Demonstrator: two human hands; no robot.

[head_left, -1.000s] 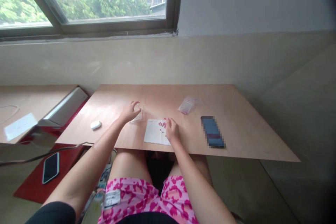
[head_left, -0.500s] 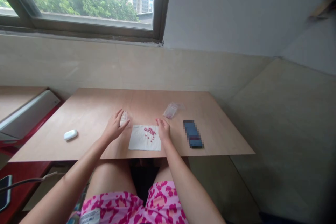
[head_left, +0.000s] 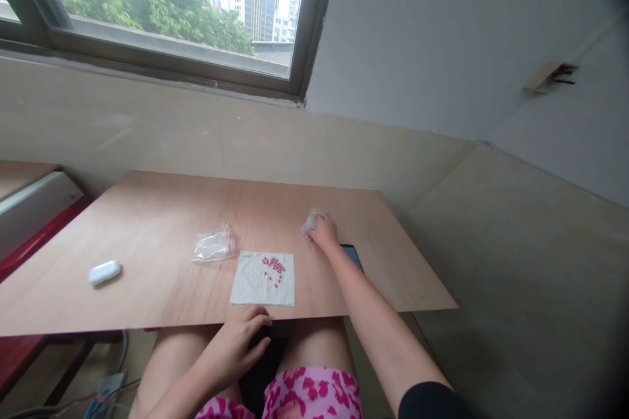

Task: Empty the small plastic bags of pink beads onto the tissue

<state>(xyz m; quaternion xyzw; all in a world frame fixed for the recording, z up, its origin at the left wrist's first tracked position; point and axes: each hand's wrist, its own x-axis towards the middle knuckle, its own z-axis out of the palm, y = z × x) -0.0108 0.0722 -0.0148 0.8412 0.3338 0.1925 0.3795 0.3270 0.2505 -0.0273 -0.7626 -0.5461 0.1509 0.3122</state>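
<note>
My right hand (head_left: 324,234) reaches out over the table, with its fingers closing on a small clear plastic bag (head_left: 310,221) that has a few reddish pieces in it. The hand covers part of this bag. My left hand (head_left: 247,339) rests low, at the table's front edge above my lap. Its fingers are slightly bent, the thumb stands apart, and nothing is held. Just beyond it lies a square white paper napkin (head_left: 250,285), with several small red bead-like pieces (head_left: 276,265) scattered over its right half.
A larger, crumpled clear plastic bag (head_left: 213,245) lies left of the napkin. Farther left on the wooden table (head_left: 162,229) is a white earbud case (head_left: 105,272). A phone (head_left: 352,255) lies partly hidden under my right forearm. Behind the table stands a wall with a window.
My right hand has moved from beside the napkin, away and to the right, onto the small bag. My left hand has withdrawn from the larger bag to the table's front edge. The view has shifted.
</note>
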